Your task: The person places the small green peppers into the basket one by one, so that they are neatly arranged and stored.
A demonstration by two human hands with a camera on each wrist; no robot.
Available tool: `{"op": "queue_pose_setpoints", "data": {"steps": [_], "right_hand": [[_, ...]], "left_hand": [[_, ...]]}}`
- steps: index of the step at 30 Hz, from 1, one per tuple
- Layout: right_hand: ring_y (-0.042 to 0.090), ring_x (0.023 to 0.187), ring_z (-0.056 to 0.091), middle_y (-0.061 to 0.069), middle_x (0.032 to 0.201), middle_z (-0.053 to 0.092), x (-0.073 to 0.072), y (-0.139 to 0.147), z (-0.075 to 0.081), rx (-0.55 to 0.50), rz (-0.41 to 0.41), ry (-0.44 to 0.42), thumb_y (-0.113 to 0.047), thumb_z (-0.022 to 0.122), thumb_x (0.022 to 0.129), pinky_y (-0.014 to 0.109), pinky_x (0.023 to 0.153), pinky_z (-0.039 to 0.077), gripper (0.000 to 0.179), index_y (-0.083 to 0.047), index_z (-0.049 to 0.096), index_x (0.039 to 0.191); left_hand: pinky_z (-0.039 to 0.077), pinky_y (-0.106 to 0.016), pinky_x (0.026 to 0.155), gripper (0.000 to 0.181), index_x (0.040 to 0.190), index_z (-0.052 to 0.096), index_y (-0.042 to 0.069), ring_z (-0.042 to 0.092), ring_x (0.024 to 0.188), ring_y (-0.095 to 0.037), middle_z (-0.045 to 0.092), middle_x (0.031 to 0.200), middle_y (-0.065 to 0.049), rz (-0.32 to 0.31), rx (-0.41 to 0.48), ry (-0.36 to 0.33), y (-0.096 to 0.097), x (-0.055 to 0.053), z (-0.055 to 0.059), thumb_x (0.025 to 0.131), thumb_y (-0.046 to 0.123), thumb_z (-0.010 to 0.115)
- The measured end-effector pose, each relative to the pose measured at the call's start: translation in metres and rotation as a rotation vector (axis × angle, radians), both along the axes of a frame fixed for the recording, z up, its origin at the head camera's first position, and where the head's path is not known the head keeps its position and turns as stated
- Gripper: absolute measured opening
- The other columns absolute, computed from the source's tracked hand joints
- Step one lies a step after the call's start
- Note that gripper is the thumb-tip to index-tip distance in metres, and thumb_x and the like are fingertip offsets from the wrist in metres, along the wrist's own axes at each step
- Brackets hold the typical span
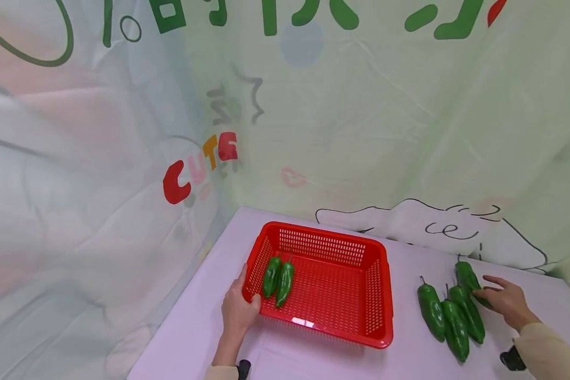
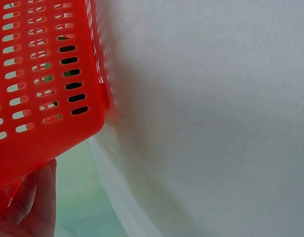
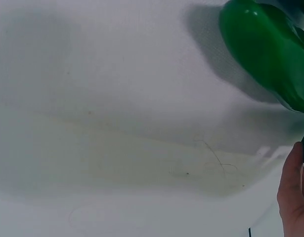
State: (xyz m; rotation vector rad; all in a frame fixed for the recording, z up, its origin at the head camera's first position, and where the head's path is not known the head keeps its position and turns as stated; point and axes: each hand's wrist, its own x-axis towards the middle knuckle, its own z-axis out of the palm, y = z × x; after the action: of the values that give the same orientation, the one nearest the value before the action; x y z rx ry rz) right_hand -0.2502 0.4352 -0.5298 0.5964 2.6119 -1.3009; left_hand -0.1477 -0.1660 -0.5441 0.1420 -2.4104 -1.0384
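Observation:
A red plastic basket (image 1: 323, 330) with perforated walls stands on the table, two green peppers (image 1: 285, 284) lying at its left end. My left hand (image 1: 239, 309) grips the basket's left rim near the front corner, its thumb over the edge. In the left wrist view, fingers (image 2: 40, 197) lie against the perforated red wall (image 2: 48, 133). My right hand (image 1: 505, 301) reaches the rearmost loose green pepper (image 1: 465, 275), thumb on its side and index finger extended. Several more peppers (image 1: 456, 330) lie close together just in front. The right wrist view shows one large pepper (image 3: 265, 49) and fingertips beside another.
The pale table (image 1: 197, 330) runs back to a printed fabric curtain (image 1: 361, 132) behind and another on the left (image 1: 76, 211). A strip of table separates the basket from the loose peppers.

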Motion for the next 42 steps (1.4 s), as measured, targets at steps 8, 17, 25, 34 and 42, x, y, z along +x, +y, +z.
{"op": "queue_pose_setpoints", "data": {"steps": [8,17,25,34,42], "right_hand": [[0.057,0.128,0.035,0.047,0.143,0.023,0.001,-0.005,0.013,-0.010,0.018,-0.004,-0.014,0.062,0.090,0.028,0.061,0.054,0.077,0.014,0.019,0.148],[-0.007,0.076,0.051,0.045,0.146,0.020,-0.002,-0.017,0.035,-0.093,0.124,0.024,-0.023,0.060,0.096,0.027,0.069,0.056,0.081,0.011,0.012,0.151],[0.049,0.122,0.047,0.046,0.147,0.017,-0.001,-0.032,0.050,-0.102,0.145,0.030,-0.020,0.055,0.098,0.033,0.076,0.057,0.078,0.009,0.007,0.152],[0.008,0.092,0.056,0.046,0.147,0.016,0.001,-0.032,0.060,-0.162,0.204,0.046,-0.023,0.051,0.101,0.033,0.080,0.057,0.077,0.009,0.004,0.152],[0.002,0.093,0.052,0.045,0.149,0.012,0.006,-0.036,0.073,-0.200,0.203,0.065,-0.021,0.045,0.103,0.027,0.079,0.056,0.073,0.007,0.000,0.153]], "left_hand": [[0.054,-0.052,0.083,0.075,0.145,0.048,0.004,0.065,0.104,-0.033,0.065,0.126,-0.016,0.001,0.003,-0.020,-0.002,0.001,0.001,0.073,0.010,0.066],[0.054,-0.052,0.084,0.076,0.145,0.048,0.004,0.065,0.104,-0.033,0.065,0.125,-0.017,0.006,0.008,-0.022,-0.004,0.002,0.007,0.072,0.011,0.068],[0.055,-0.052,0.081,0.075,0.144,0.049,0.003,0.066,0.100,-0.034,0.067,0.119,-0.018,0.014,0.004,-0.020,-0.002,0.002,0.008,0.072,0.011,0.067],[0.056,-0.050,0.072,0.075,0.144,0.049,0.003,0.067,0.093,-0.034,0.068,0.113,-0.019,0.017,0.000,-0.009,0.000,0.004,0.005,0.072,0.010,0.066],[0.056,-0.051,0.075,0.075,0.144,0.049,0.003,0.067,0.095,-0.034,0.068,0.114,-0.019,0.015,0.014,-0.019,0.001,0.004,0.005,0.072,0.011,0.066]]}}
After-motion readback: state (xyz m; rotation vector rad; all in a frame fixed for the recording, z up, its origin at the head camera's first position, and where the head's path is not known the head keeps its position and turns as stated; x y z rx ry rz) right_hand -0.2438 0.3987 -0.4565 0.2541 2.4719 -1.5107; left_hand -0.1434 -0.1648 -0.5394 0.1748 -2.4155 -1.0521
